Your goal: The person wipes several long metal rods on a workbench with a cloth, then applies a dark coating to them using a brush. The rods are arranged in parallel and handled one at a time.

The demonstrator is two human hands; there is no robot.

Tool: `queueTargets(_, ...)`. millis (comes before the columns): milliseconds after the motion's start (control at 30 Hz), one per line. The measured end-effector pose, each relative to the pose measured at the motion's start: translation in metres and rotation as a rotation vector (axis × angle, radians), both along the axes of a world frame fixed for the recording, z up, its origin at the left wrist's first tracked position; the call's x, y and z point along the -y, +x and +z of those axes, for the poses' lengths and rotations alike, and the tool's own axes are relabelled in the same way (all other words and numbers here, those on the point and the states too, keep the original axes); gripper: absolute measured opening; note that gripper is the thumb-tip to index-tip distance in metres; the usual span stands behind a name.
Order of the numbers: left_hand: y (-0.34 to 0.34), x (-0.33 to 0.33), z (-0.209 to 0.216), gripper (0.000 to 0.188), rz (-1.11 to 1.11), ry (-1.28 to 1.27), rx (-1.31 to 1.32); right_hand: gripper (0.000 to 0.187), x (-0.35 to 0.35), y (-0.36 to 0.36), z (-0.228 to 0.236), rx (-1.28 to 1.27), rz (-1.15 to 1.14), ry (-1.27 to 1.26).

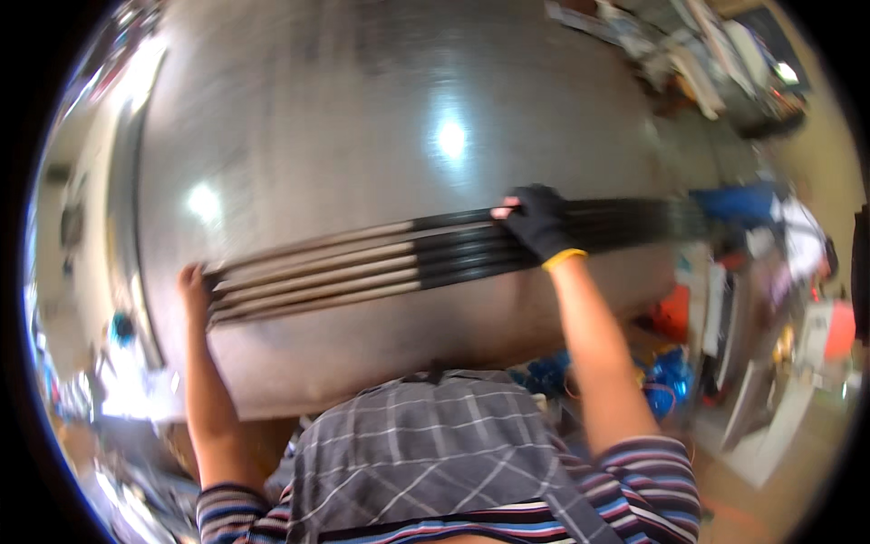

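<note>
Left forearm [214, 394]: extended forward, angled slightly outward. Left hand [192, 283]: ungloved, finger closure indistinct. Right forearm [594, 349]: extended forward, angled inward. Right hand [538, 224]: black-gloved, back upward, fingers bent, bare fingertips [501, 213] exposed.

We seem to be in a workshop: a broad, shiny grey worktop [344, 118] carries long, slim tan-and-black rods [453, 247], and we see a grey checked cloth apron [408, 444] and a black glove with a yellow cuff [541, 227]. Blurred, mixed clutter [675, 54] crowds the far right corner.
</note>
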State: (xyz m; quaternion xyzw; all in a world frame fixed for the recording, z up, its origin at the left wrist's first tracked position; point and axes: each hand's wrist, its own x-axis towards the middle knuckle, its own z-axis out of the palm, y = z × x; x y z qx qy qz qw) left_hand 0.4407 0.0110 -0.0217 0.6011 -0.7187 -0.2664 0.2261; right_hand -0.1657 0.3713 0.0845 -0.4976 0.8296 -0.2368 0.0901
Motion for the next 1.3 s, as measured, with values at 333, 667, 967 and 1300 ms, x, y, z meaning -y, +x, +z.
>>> queueTargets(333, 0.029, 0.008, -0.018, 0.028, -0.004, -0.125, 0.223, 0.029, -0.018, 0.008, 0.011, -0.146, -0.033, -0.163)
queueTargets(667, -0.119, -0.163, 0.058, 0.038, -0.202, -0.543, 0.426, 0.068, -0.113, 0.064, -0.012, -0.23, -0.229, -0.41)
queueTargets(967, -0.148, -0.223, 0.07, 0.047, -0.198, -0.386, 0.399, 0.055, -0.166, 0.031, -0.014, -0.241, -0.542, -0.11)
queueTargets(1300, -0.071, -0.209, 0.1, 0.051, -0.098, -0.313, 0.192, 0.049, -0.108, 0.196, -0.021, 0.07, -0.606, -0.307)
